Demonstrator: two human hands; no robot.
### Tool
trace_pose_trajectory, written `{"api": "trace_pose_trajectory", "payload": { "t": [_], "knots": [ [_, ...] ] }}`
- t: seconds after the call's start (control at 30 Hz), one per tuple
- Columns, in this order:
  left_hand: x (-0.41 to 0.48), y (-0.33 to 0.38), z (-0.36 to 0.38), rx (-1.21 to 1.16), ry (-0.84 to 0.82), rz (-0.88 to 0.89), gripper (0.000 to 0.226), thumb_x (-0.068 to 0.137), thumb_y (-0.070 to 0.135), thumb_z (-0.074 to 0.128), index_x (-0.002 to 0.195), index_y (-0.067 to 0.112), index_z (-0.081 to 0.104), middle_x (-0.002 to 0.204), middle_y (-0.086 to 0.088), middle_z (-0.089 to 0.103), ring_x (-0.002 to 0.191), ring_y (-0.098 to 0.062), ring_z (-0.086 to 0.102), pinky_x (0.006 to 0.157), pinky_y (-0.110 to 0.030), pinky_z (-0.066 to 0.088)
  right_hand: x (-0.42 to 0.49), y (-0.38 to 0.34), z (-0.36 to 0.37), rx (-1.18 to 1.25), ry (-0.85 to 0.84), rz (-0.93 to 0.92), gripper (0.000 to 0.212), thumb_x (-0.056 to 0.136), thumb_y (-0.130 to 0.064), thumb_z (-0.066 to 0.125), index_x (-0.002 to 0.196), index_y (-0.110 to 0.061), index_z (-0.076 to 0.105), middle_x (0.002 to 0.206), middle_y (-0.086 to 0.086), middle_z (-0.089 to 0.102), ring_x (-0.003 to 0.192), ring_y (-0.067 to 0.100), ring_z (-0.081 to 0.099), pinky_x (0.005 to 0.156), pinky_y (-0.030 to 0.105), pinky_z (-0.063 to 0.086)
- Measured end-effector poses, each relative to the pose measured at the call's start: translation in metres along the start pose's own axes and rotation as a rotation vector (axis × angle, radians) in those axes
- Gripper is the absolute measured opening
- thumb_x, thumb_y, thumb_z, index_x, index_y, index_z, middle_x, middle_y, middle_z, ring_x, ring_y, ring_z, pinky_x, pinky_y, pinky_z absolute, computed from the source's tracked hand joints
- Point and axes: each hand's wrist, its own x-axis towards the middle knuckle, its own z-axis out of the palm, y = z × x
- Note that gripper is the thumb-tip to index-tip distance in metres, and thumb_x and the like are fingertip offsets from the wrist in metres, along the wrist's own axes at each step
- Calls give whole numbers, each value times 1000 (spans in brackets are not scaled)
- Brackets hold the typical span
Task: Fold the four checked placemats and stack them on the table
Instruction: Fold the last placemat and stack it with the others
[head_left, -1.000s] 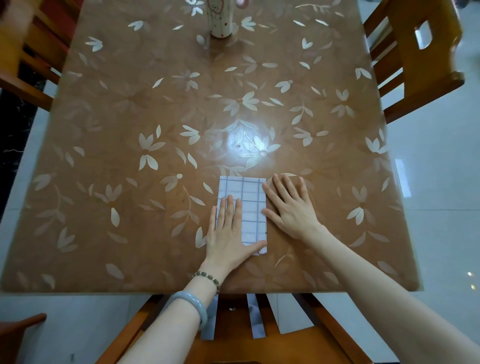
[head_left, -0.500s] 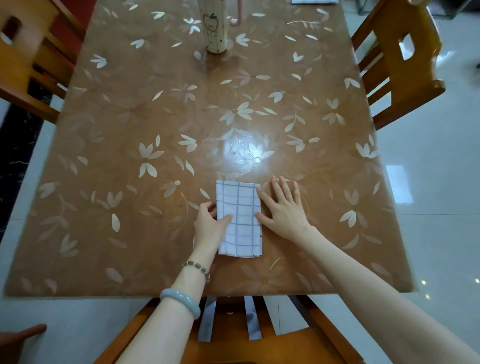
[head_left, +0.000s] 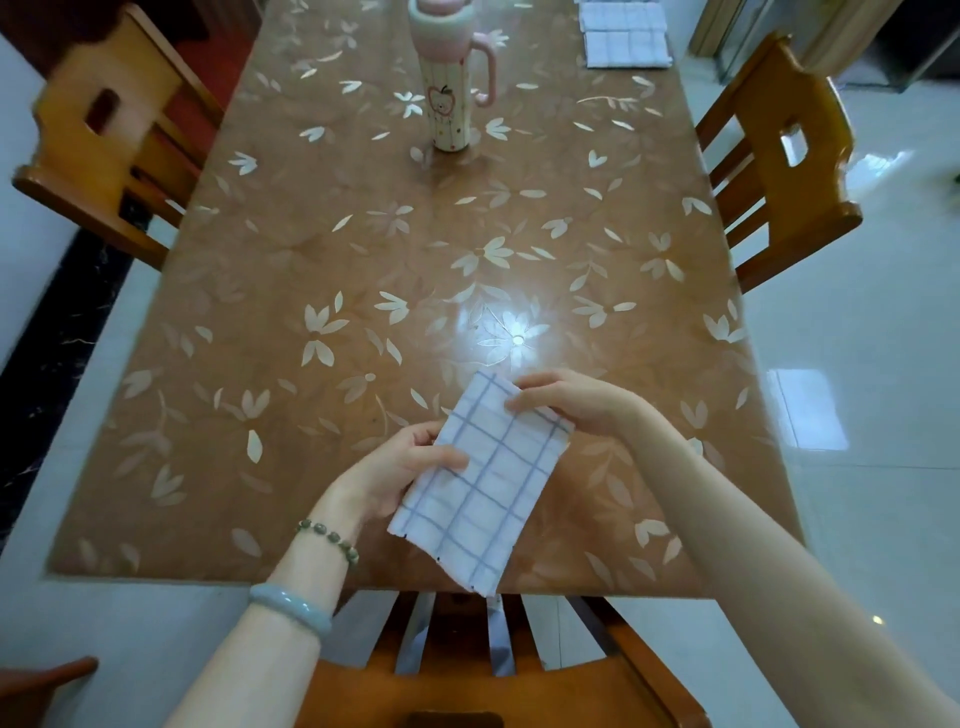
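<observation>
**Folded placemat held in both hands over the near worktop edge**

The folded checked placemat (head_left: 488, 483) is held at a slant above the near part of the worktop (head_left: 311, 260), its lowest corner reaching past the near edge. The left hand (head_left: 395, 473) pinches the left edge, thumb on top and the other fingers (head_left: 423, 434) curled beneath. The right hand (head_left: 576, 402) pinches the far right corner. The left wrist wears a bead bracelet (head_left: 330, 538) and a pale bangle (head_left: 291, 608). More checked placemats (head_left: 623, 47) lie at the far right corner. A tumbler with a pink handle (head_left: 449, 98) stands upright, far centre.
</observation>
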Motion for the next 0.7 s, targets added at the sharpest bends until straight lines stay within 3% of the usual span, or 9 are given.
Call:
{"api": "trace_pose_trajectory", "payload": {
  "t": [0.1, 0.23, 0.4, 0.47, 0.57, 0.7],
  "knots": [
    [-16, 10, -3, 72, -9, 6, 58, 60, 29, 80, 114, 13, 66, 109, -15, 71, 96, -31, 69, 76, -38, 58, -9, 1, 5, -52, -64, 4, 38, 78, -34, 72, 104, -6, 70, 112, 16, 68, 107, 35, 63, 97, 49, 49],
    [-33, 0, -11, 44, -43, 6, 67, 59, 28, 84, 120, 8, 63, 117, -17, 68, 102, -32, 67, 78, -38, 58, -28, 6, 9, -24, 136, -40, 29, 77, -35, 71, 94, -11, 73, 104, 13, 71, 97, 29, 68, 90, 55, 51],
    [-50, -26, 6, -163, 164, 160, 67, 46, 24, 94, 104, 3, 68, 108, -19, 70, 99, -34, 67, 68, -31, 58, -72, 14, 23, 49, 360, -88, 26, 82, -29, 68, 92, -7, 73, 97, 13, 72, 94, 29, 68, 89, 49, 54],
    [-56, -31, 20, -311, 282, 158, 48, 60, 13, 87, 102, 2, 66, 102, -18, 72, 90, -31, 71, 65, -32, 60, -88, 20, 35, 111, 443, -99, 21, 86, -24, 66, 93, -5, 72, 92, 10, 74, 88, 24, 70, 85, 44, 56],
    [-65, -38, 45, -351, 300, 76, 31, 81, 12, 68, 109, 0, 64, 102, -16, 73, 80, -24, 73, 61, -32, 60, -112, 27, 57, 204, 546, -100, 17, 88, -24, 65, 91, -10, 73, 86, 3, 75, 80, 16, 72, 75, 35, 59],
    [-77, -36, 58, -296, 316, 39, 26, 84, 9, 68, 108, -3, 64, 94, -16, 75, 73, -22, 73, 53, -28, 58, -146, 41, 87, 323, 720, -70, 12, 88, -25, 65, 85, -18, 73, 78, -3, 74, 73, 10, 71, 62, 23, 55]
  ]
}}
